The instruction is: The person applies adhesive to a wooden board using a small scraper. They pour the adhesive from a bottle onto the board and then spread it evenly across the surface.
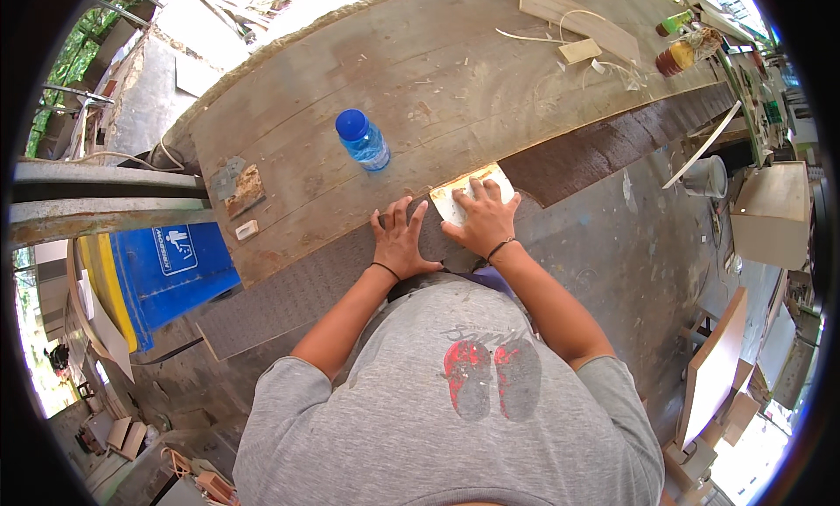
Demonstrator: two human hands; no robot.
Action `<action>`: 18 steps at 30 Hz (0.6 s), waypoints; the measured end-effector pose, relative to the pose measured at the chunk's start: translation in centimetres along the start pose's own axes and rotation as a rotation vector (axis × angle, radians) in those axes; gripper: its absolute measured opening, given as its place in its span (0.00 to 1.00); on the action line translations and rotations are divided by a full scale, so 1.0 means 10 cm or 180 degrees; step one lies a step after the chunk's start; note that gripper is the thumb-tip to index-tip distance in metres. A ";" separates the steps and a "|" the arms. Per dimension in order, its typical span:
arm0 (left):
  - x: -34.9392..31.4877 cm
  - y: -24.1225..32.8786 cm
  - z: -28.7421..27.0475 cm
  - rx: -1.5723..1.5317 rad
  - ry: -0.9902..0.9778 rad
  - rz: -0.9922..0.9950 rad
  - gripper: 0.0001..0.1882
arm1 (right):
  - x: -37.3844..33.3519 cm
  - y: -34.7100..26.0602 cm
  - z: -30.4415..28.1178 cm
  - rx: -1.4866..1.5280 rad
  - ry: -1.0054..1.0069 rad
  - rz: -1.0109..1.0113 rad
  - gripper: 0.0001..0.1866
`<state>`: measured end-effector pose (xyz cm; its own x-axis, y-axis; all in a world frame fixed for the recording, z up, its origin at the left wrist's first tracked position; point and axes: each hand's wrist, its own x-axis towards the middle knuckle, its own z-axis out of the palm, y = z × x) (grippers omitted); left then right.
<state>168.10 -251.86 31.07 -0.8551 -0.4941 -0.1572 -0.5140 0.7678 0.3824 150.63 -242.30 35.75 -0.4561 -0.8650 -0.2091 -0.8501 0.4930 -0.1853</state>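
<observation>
A long, narrow board (pixel 612 144) lies along the near edge of the worktable; its right part is dark brown and looks wet, while the left part is greyer and duller. My right hand (pixel 486 215) grips a flat white squarish piece (pixel 448 206) with a stained, yellowish-brown far edge, pressed down on the board. I cannot make out whether it is a spreader or a pad. To its left, my left hand (pixel 404 239) rests on the board with fingers spread, holding nothing. Beyond my hands a clear bottle with a blue cap (pixel 363 140) stands on the worktable (pixel 289 94).
Wood offcuts (pixel 582 20) and thin strips lie at the far right of the table, near an amber bottle (pixel 674 59). A blue bin (pixel 175 278) with a yellow edge stands at the left. A grey bucket (pixel 705 177) and a cardboard box (pixel 770 217) are on the right.
</observation>
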 end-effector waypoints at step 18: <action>-0.02 0.00 0.01 -0.0036 0.0022 -0.0032 0.67 | 0.05 -0.05 -0.25 0.0000 -0.0572 0.0117 0.37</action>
<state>168.26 -251.75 31.03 -0.8494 -0.5045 -0.1549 -0.5217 0.7581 0.3912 150.16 -243.21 38.12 -0.4326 -0.8158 -0.3839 -0.8337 0.5240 -0.1742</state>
